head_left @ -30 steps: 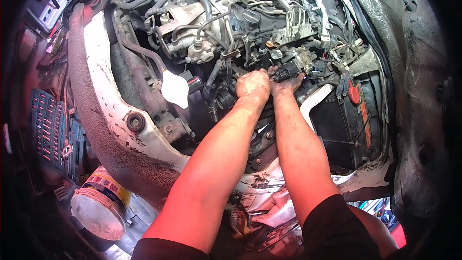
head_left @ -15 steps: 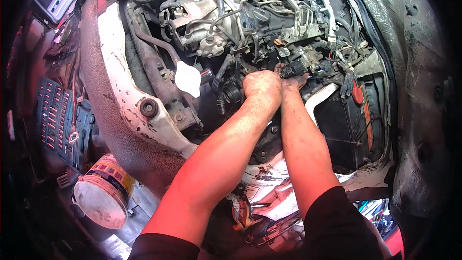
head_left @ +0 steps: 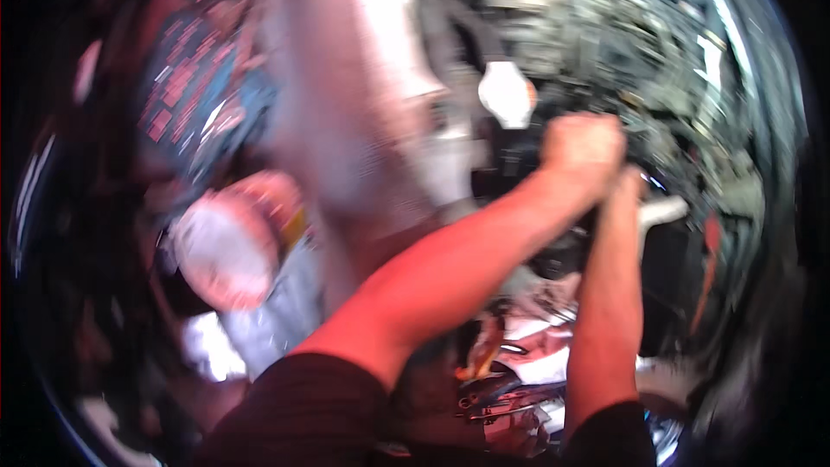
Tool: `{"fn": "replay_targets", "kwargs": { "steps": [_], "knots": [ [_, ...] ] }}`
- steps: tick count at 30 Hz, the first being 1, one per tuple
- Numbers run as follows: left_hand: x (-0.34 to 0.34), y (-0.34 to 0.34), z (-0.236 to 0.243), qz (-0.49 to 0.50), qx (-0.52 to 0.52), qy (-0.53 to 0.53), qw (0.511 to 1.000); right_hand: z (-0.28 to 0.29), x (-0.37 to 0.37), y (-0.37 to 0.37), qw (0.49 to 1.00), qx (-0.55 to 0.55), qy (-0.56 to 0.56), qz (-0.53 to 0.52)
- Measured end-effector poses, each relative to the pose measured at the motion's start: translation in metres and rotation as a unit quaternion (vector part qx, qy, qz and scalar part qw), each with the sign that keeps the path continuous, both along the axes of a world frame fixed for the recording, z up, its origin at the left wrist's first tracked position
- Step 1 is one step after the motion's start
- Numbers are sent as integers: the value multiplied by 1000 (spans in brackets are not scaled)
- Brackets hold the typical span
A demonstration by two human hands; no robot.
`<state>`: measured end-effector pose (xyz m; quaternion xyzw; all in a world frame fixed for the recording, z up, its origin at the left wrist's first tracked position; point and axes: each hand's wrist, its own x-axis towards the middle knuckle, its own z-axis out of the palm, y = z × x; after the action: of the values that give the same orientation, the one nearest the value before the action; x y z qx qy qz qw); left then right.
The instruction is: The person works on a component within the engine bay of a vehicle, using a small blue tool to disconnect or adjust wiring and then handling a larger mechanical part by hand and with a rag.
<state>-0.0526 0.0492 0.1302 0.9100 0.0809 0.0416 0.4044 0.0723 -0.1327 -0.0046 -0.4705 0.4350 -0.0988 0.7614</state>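
Left hand (head_left: 584,143) and right hand (head_left: 633,180) close together at the near edge of the engine (head_left: 596,30).
From here the left is curled fist-like, the right partly hidden just beside it; I can't tell through the blur what either holds. The engine spreads beyond them, a white paddle-shaped piece (head_left: 507,93) just left, the black battery (head_left: 667,275) right of the right forearm.

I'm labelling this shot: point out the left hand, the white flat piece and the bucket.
Left hand (head_left: 585,143), head view: back of hand.
White flat piece (head_left: 505,93), head view: broad face.
Bucket (head_left: 222,246), head view: pale round end.
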Motion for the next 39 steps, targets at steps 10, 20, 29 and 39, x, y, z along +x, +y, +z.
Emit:
{"fn": "replay_targets", "kwargs": {
  "steps": [10, 20, 29, 39],
  "knots": [
    [31, -28, -14, 14, 32, 116, 993, 239, -179, 139, 788, -392, -244, 407],
    [49, -29, -21, -71, 17, 111, 991, 242, -258, 299, 234, -340, -549, 727],
    [31, -31, -17, -71, 18, 95, 993, 240, -154, 127, 780, -398, -347, 336],
    [15, 3, -6, -14, 28, 33, 999, 125, -114, 12, 956, -104, -197, 192]
  ]
}}
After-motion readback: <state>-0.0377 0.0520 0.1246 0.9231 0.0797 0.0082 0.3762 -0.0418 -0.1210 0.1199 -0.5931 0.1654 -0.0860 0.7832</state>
